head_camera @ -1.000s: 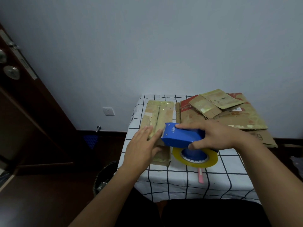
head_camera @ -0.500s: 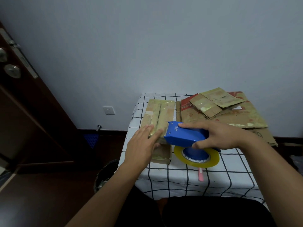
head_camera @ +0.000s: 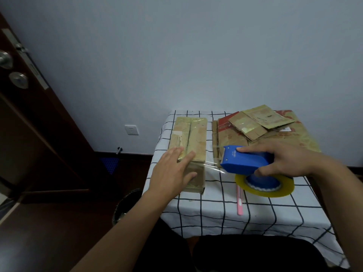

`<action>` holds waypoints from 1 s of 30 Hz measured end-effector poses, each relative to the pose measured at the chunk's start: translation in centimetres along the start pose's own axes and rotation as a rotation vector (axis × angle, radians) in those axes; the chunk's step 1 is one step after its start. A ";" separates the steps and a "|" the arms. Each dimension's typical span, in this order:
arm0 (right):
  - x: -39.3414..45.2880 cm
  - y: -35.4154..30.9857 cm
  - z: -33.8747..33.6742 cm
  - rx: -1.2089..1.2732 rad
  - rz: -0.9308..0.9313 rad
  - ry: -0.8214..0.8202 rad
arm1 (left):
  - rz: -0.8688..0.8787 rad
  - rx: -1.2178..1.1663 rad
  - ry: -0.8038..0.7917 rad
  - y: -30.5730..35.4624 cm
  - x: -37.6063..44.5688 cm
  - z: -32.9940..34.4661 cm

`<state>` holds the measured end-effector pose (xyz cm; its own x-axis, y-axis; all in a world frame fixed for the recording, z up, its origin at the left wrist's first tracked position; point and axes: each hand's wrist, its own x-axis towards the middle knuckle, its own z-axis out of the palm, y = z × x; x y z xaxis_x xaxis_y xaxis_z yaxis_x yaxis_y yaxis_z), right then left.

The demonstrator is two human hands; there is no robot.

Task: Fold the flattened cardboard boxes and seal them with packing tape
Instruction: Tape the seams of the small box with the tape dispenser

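A folded brown cardboard box lies on the left part of the table, its top flaps meeting along a middle seam. My left hand presses flat on the box's near end with straight fingers. My right hand grips a blue tape dispenser to the right of the box. A yellowish tape roll hangs under the dispenser. A strip of clear tape stretches from the box's near right edge to the dispenser's mouth.
A pile of flattened cardboard boxes covers the back right of the checked tablecloth. A pink utility knife lies near the front. A dark bin stands on the floor left of the table, beside a brown door.
My right hand has pulled the dispenser to the right, away from the box, drawing out a strip of tape. My left hand stays pressed on the box.
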<state>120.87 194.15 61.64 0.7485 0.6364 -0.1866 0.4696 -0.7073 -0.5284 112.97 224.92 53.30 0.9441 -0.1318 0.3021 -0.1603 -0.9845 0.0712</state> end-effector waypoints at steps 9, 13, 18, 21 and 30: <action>0.7 -1.1 2.2 -0.123 0.036 -0.131 | 0.012 0.107 -0.110 2.6 0.6 -1.1; 1.6 -1.9 2.6 -0.222 0.048 -0.154 | 0.027 0.037 -0.137 2.6 0.6 -1.0; 3.0 -3.0 2.7 -0.235 0.069 -0.199 | 0.025 0.006 -0.162 2.7 0.7 -1.1; 4.1 -3.6 2.4 -0.192 0.067 -0.224 | 0.014 -0.005 -0.179 2.7 0.8 -1.2; 3.1 -1.5 4.6 -0.188 0.213 -0.160 | -0.008 -0.031 -0.213 2.8 0.8 -1.6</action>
<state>120.35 198.59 58.05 0.7631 0.4981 -0.4118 0.4003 -0.8646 -0.3038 112.79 222.29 55.27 0.9845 -0.1487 0.0935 -0.1581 -0.9821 0.1029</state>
